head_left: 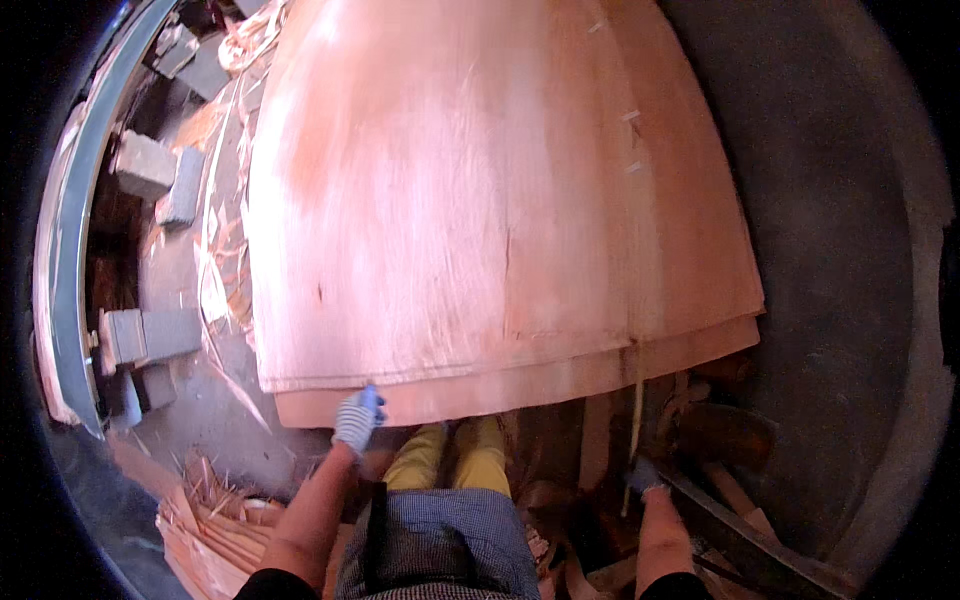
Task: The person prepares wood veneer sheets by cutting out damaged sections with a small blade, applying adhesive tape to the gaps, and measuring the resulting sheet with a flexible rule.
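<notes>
Striped-gloved left hand [360,415] is touching near edge of broad pinkish wooden sheets [430,220] lying ahead, grip unclear | dark-gloved right hand [648,474] is showing beside thin yellowish stick [637,405], cannot tell whether grasping | grey rectangular blocks [170,333] are standing left, tan wood strips [207,548] heaping lower left

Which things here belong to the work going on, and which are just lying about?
Seemingly in use:
- wide stacked sheets
- left hand, gloved, at their near edge
- right hand, gloved, by a thin stick

Seemingly lying about:
- grey blocks
- loose pale strips
- scrap pile, lower left
</notes>
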Motion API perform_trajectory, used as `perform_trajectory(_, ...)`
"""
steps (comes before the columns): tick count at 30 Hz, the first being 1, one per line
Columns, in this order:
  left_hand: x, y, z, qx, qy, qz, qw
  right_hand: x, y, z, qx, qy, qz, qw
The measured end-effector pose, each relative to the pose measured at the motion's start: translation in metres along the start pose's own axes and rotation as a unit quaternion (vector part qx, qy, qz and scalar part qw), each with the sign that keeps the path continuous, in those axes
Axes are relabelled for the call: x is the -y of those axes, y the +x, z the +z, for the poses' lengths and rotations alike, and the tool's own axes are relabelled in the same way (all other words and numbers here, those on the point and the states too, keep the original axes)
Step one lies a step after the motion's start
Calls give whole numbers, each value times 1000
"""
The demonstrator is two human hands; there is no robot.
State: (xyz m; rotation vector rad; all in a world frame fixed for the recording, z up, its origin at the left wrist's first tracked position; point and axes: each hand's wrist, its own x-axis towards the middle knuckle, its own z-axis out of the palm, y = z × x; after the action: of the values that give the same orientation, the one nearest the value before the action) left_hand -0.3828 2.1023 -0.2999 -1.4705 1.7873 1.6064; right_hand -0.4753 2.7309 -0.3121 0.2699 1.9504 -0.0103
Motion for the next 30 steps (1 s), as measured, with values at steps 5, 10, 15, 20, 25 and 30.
perform_trajectory(5, -108, -9, 117, 58, 376, 357, 853, 32, 11, -13, -7, 14, -163, 987)
perform_trajectory(10, -111, 4, 181, 67, 579, 258, 770, 83, 73, -40, -201, 214, -236, 926)
perform_trajectory(15, -97, 17, 194, 64, 622, 213, 751, 99, 34, -126, -380, 428, -222, 789)
perform_trajectory(20, -104, 10, 212, 57, 649, 166, 740, -14, 56, -212, -432, 369, -142, 811)
perform_trajectory(25, -122, 9, 225, 65, 655, 113, 744, -94, 74, -271, -425, 360, -88, 826)
perform_trajectory(30, -135, -9, 231, 68, 661, 66, 745, -116, 70, -306, -395, 218, 30, 892)
